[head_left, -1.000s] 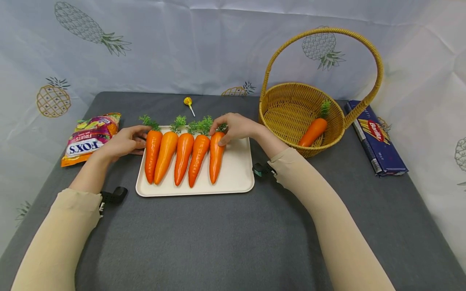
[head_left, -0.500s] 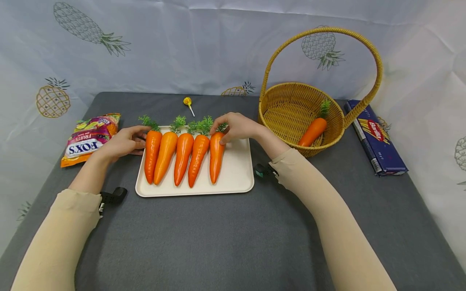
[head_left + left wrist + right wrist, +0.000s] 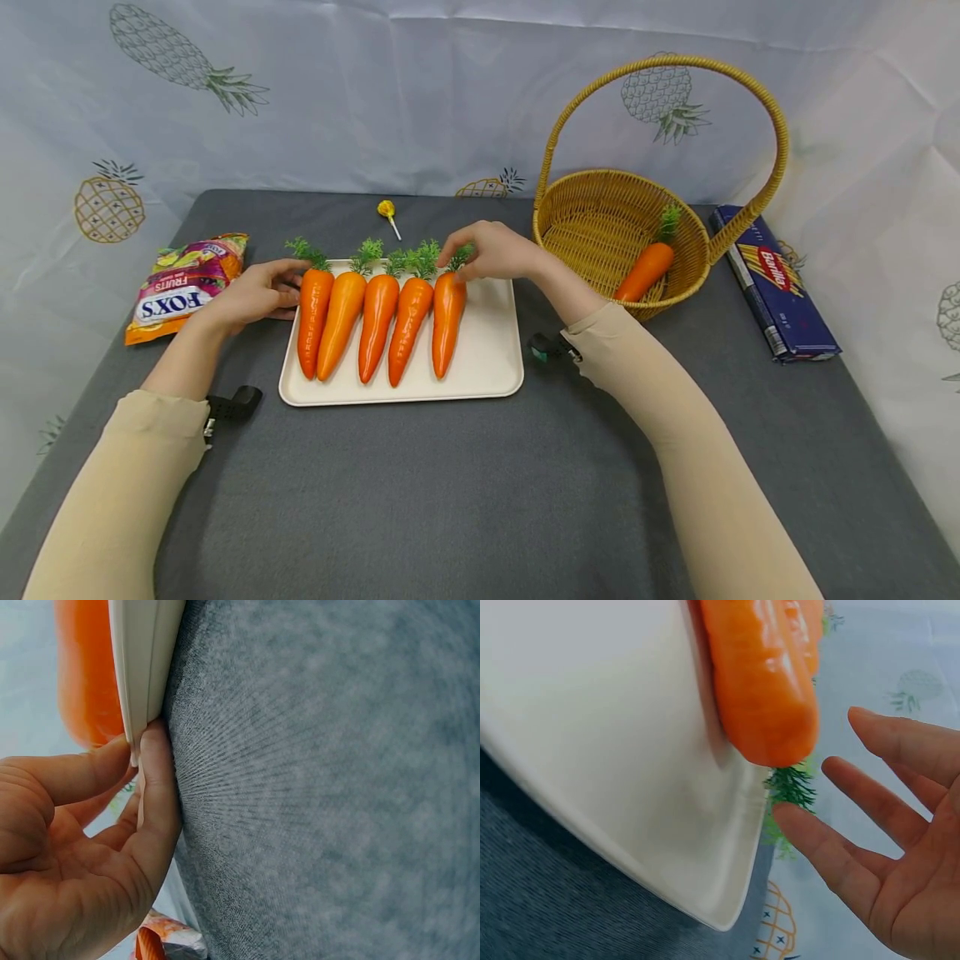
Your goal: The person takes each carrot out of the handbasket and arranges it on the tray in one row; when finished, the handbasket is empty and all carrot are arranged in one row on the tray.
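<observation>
Several orange toy carrots (image 3: pixel 410 329) with green tops lie in a row on a cream rectangular tray (image 3: pixel 487 358). My left hand (image 3: pixel 258 293) pinches the tray's left edge, thumb at the rim and fingers beneath it, as the left wrist view shows (image 3: pixel 90 847). Over the top of the rightmost carrot (image 3: pixel 447 329) is my right hand (image 3: pixel 498 252). In the right wrist view its spread fingers (image 3: pixel 810 832) stand apart from the orange body, close to the green leaves (image 3: pixel 791 786).
A wicker basket (image 3: pixel 577 225) with a tall handle stands to the right, holding one carrot (image 3: pixel 647 271). Beside it lies a blue Barilla box (image 3: pixel 780 292). A Fox's candy bag (image 3: pixel 187 287) is at the left, a yellow lollipop (image 3: pixel 387 210) behind the tray.
My right hand has let go of the rightmost carrot and risen slightly up and to the right. The left hand stays at the tray's edge.
</observation>
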`<state>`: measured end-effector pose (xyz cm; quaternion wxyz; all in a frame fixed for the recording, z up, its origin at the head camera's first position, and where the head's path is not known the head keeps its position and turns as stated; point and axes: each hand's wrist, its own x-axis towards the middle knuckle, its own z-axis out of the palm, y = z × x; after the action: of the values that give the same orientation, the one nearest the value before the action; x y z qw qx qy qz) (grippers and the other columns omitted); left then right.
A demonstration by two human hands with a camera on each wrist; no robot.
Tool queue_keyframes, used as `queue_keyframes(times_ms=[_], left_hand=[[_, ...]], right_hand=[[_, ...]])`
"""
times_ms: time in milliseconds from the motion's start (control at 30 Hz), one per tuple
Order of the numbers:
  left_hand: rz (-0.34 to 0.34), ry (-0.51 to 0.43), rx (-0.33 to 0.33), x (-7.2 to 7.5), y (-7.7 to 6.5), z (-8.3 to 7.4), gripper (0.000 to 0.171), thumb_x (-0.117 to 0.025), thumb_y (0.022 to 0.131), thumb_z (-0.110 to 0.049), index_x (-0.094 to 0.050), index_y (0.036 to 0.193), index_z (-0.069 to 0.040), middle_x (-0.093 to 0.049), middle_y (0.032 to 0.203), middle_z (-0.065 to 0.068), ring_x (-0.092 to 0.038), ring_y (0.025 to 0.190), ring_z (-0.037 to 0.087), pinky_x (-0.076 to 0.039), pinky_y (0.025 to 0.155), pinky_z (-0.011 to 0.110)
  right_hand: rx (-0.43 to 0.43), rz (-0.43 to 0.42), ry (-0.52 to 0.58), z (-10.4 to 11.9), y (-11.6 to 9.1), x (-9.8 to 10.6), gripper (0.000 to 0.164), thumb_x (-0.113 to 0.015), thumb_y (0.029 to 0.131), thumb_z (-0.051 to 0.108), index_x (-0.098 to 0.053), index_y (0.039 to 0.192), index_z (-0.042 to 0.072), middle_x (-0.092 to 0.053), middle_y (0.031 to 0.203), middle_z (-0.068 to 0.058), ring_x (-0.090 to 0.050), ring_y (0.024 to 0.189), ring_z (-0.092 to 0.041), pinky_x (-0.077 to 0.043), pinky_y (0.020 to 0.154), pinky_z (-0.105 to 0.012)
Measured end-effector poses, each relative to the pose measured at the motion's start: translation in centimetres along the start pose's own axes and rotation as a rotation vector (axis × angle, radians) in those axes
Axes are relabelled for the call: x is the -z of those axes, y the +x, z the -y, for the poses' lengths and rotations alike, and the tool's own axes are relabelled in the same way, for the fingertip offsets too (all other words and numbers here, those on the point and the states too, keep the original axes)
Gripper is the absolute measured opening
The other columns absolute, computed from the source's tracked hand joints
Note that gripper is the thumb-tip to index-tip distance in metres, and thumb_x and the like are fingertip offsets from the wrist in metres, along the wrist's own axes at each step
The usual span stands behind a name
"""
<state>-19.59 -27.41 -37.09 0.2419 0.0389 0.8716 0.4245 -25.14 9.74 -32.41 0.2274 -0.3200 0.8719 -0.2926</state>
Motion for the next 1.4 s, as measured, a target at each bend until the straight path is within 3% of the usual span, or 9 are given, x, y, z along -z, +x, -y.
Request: queue_keyframes(times_ms=[133, 600, 733, 933, 1100, 1267, 1400], left_hand=[[0.0, -0.001, -0.002, 0.0, 0.0, 0.0, 0.06, -0.046, 0.102, -0.005, -0.02, 0.156, 0.002, -0.04, 0.134, 0.025, -0.057, 0.088, -0.005, -0.061, 0.08, 0.023], [0.018, 0.023, 0.009, 0.3, 0.1, 0.1, 0.061, -0.044, 0.102, -0.005, -0.016, 0.156, 0.003, -0.038, 0.137, 0.027, -0.054, 0.087, -0.008, -0.06, 0.081, 0.022], [0.013, 0.017, 0.003, 0.2, 0.0, 0.0, 0.062, -0.045, 0.102, -0.005, -0.017, 0.156, 0.003, -0.039, 0.134, 0.027, -0.056, 0.087, -0.006, -0.061, 0.08, 0.023], [0.001, 0.008, 0.009, 0.1, -0.1, -0.1, 0.062, -0.048, 0.101, -0.006, -0.02, 0.156, 0.002, -0.04, 0.134, 0.026, -0.057, 0.088, -0.004, -0.061, 0.081, 0.024], [0.008, 0.015, 0.009, 0.1, -0.1, -0.1, 0.062, -0.047, 0.101, -0.006, -0.019, 0.156, 0.002, -0.039, 0.135, 0.026, -0.056, 0.089, -0.004, -0.061, 0.081, 0.024], [0.009, 0.02, 0.006, 0.0, 0.0, 0.0, 0.062, -0.047, 0.101, -0.006, -0.019, 0.156, 0.002, -0.04, 0.134, 0.025, -0.056, 0.089, -0.004, -0.061, 0.081, 0.023], [0.013, 0.023, 0.006, 0.1, 0.1, 0.1, 0.062, -0.046, 0.101, -0.006, -0.018, 0.156, 0.003, -0.039, 0.135, 0.026, -0.055, 0.088, -0.005, -0.061, 0.08, 0.022]], right_hand=[[-0.01, -0.012, 0.017, 0.3, -0.4, 0.7, 0.028, -0.069, 0.091, 0.015, -0.07, 0.119, 0.017, -0.061, 0.134, -0.001, -0.069, 0.104, -0.022, -0.056, 0.087, -0.035], [0.028, -0.11, 0.16, 0.8, -2.1, 3.4, 0.026, -0.067, 0.092, 0.015, -0.068, 0.118, 0.015, -0.061, 0.131, -0.002, -0.067, 0.113, -0.021, -0.058, 0.091, -0.037], [0.007, -0.141, 0.153, 0.9, -2.7, 4.2, 0.03, -0.068, 0.092, 0.016, -0.066, 0.122, 0.015, -0.061, 0.131, -0.002, -0.066, 0.114, -0.022, -0.056, 0.094, -0.038], [-0.036, -0.181, 0.17, 0.7, -3.7, 5.4, 0.031, -0.067, 0.093, 0.018, -0.064, 0.124, 0.015, -0.061, 0.129, -0.003, -0.066, 0.104, -0.022, -0.055, 0.094, -0.038], [-0.049, -0.213, 0.179, 0.2, -4.4, 6.3, 0.033, -0.067, 0.093, 0.02, -0.063, 0.125, 0.015, -0.06, 0.13, -0.003, -0.064, 0.112, -0.02, -0.054, 0.094, -0.038], [-0.058, -0.238, 0.172, -0.3, -5.5, 7.3, 0.035, -0.065, 0.095, 0.021, -0.062, 0.129, 0.013, -0.059, 0.131, -0.004, -0.063, 0.103, -0.019, -0.053, 0.091, -0.042], [-0.071, -0.257, 0.177, -0.9, -6.3, 8.2, 0.035, -0.064, 0.095, 0.022, -0.061, 0.129, 0.013, -0.059, 0.129, -0.004, -0.063, 0.102, -0.023, -0.056, 0.087, -0.035]])
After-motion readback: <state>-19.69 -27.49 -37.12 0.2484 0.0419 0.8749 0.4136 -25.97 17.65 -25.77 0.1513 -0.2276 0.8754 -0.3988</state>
